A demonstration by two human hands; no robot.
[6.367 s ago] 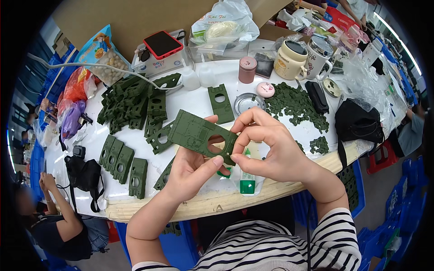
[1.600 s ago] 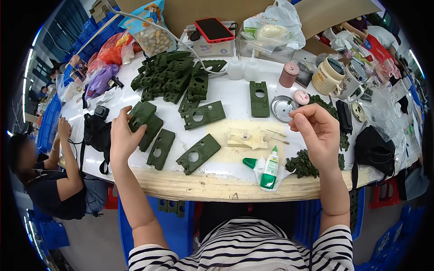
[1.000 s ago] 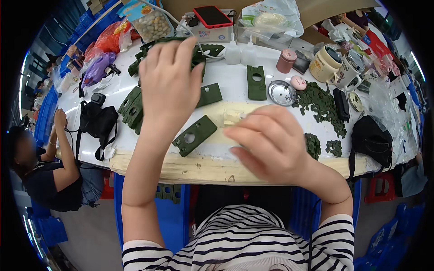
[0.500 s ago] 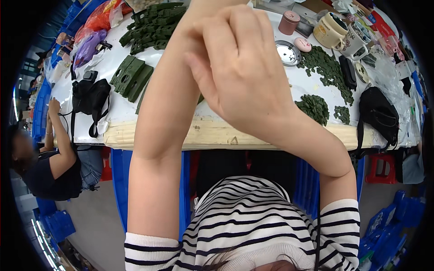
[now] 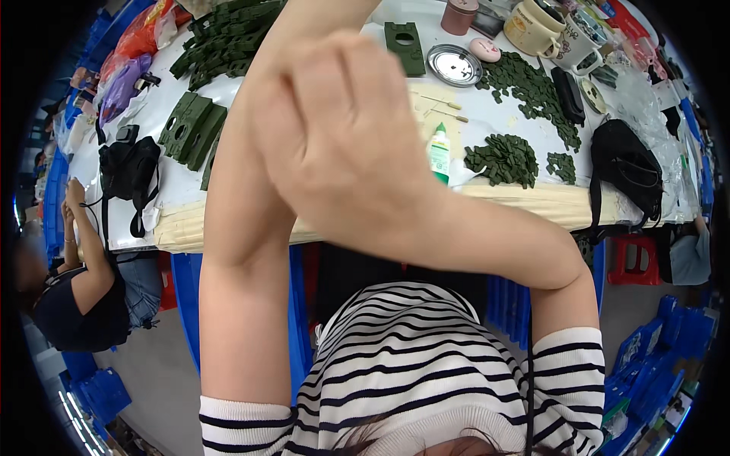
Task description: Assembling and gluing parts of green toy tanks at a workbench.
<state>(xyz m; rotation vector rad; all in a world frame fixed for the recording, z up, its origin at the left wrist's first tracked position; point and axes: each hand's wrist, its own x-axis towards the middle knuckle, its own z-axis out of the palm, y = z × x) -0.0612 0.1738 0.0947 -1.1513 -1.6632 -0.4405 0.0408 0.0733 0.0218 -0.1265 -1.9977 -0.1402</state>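
In the head view, a dark green plate with a round hole [image 5: 409, 61] lies at the upper centre of the frame, near the right hand [image 5: 346, 140]. That hand is blurred and overlaps the left forearm [image 5: 247, 182]; its grip is narrow, fingers curled, and I cannot tell whether it holds anything. The left forearm runs off the upper edge, so the left hand is out of frame and its grip cannot be told. Just right of the right hand, a bottle with a green tip [image 5: 439, 154] stands partly hidden by the wrist, below two thin sticks [image 5: 449, 114]. Left of the forearm sit several green parts [image 5: 192, 129], with a larger green heap [image 5: 228, 38] in the upper left. Small green pieces [image 5: 502, 161] lie right of the bottle, and a round metal dish [image 5: 455, 66] near the plate. Two mugs [image 5: 531, 30] stand in the upper right of the table [image 5: 525, 207].
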